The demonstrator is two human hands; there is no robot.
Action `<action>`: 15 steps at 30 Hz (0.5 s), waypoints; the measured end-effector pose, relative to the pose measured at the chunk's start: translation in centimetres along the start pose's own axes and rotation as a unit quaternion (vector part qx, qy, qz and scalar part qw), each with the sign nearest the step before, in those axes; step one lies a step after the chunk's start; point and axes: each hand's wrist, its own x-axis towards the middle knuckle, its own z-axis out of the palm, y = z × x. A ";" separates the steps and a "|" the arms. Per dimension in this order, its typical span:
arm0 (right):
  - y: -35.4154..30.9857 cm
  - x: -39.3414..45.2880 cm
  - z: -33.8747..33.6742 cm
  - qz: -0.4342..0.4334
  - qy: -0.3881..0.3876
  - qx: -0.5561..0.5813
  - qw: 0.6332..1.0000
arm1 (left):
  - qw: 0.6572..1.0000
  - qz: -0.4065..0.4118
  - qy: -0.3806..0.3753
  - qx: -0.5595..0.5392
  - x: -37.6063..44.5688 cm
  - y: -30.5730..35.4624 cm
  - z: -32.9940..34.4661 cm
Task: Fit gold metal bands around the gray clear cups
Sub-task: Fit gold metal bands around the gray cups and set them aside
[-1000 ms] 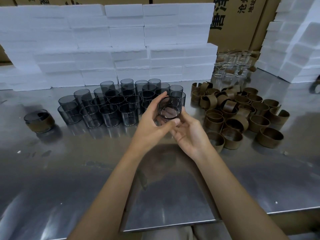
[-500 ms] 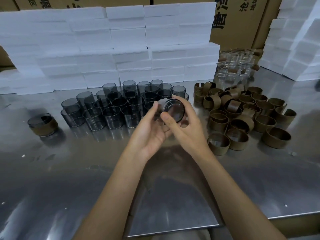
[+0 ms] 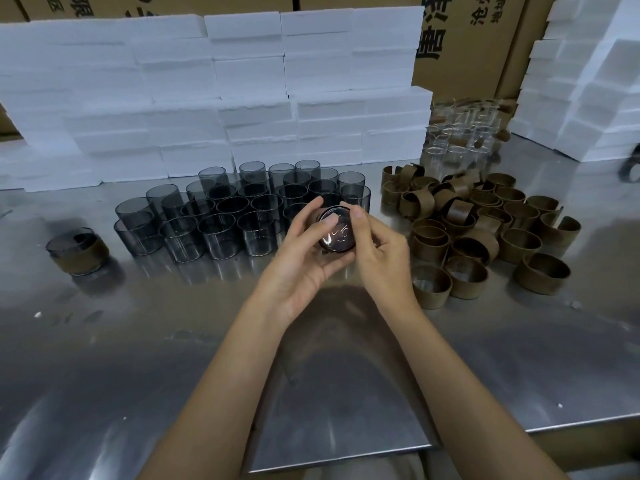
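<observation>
- Head view: one gray cup (image 3: 336, 230) is being gripped above the table's (image 3: 104, 341) middle by the left hand (image 3: 304, 258) and right hand (image 3: 375, 251).
- Gold bands (image 3: 478, 230) are being kept piled toward the right edge.

gray clear cup (image 3: 336, 232) held above bench, tipped on side, round end facing camera. cluster of gray clear cups (image 3: 239, 209) upright on bench, left of held cup. heap of gold metal bands (image 3: 478, 233) right of it, some upright, some tilted. one banded cup (image 3: 78, 250) far left, upright.
</observation>
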 end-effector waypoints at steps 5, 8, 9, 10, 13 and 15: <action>-0.7 -0.4 -2.3 -0.092 0.035 -0.210 0.973 | 1.000 0.000 0.017 0.004 0.1 0.1 -0.3; -1.0 -1.8 -6.7 -0.101 0.033 -0.394 0.913 | 1.000 -0.004 0.019 0.004 0.2 0.4 -0.7; -1.0 -2.3 -8.2 -0.083 0.011 -0.448 0.890 | 1.000 -0.006 0.020 0.001 0.2 0.4 -0.8; -0.9 -2.7 -9.4 -0.064 -0.019 -0.488 0.870 | 1.000 -0.009 0.020 -0.005 0.2 0.4 -0.8; -0.6 -3.6 -11.3 -0.024 -0.131 -0.556 0.820 | 0.999 -0.014 0.024 -0.027 0.2 0.4 -0.8; -0.3 -3.6 -11.2 -0.018 -0.155 -0.566 0.809 | 0.998 -0.014 0.032 -0.049 0.3 0.3 -0.8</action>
